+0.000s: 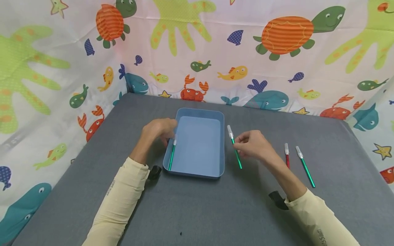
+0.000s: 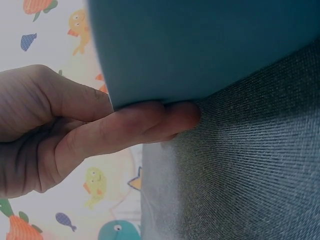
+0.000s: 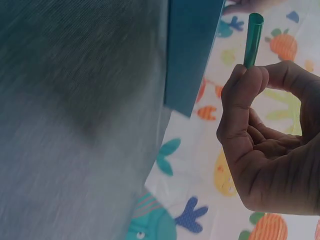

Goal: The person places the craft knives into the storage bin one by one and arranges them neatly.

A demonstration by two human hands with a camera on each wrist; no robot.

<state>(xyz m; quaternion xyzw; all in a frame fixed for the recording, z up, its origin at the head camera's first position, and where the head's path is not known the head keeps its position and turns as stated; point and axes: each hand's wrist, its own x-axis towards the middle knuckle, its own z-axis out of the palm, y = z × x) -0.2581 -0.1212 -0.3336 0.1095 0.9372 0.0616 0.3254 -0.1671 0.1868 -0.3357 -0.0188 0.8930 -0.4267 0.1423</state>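
Observation:
A shallow blue tray (image 1: 197, 143) lies on the grey table. My left hand (image 1: 160, 130) grips its left wall, thumb inside and fingers along the outer face, as the left wrist view shows with the tray wall (image 2: 200, 50). Inside the tray, along that wall, lies a green marker (image 1: 172, 155) with a whitish cap. Just right of the tray, my right hand (image 1: 253, 145) pinches another green marker (image 1: 237, 157) between thumb and fingertips, cap end pointing away and up. In the right wrist view the barrel end of this marker (image 3: 253, 42) sticks out past the fingers.
To the right of my right forearm lie a red marker (image 1: 287, 157), partly hidden by the arm, and a green marker (image 1: 306, 169). A curtain (image 1: 184, 51) printed with sea animals stands behind the table and along its sides. Dark straps (image 1: 154, 173) show near both wrists.

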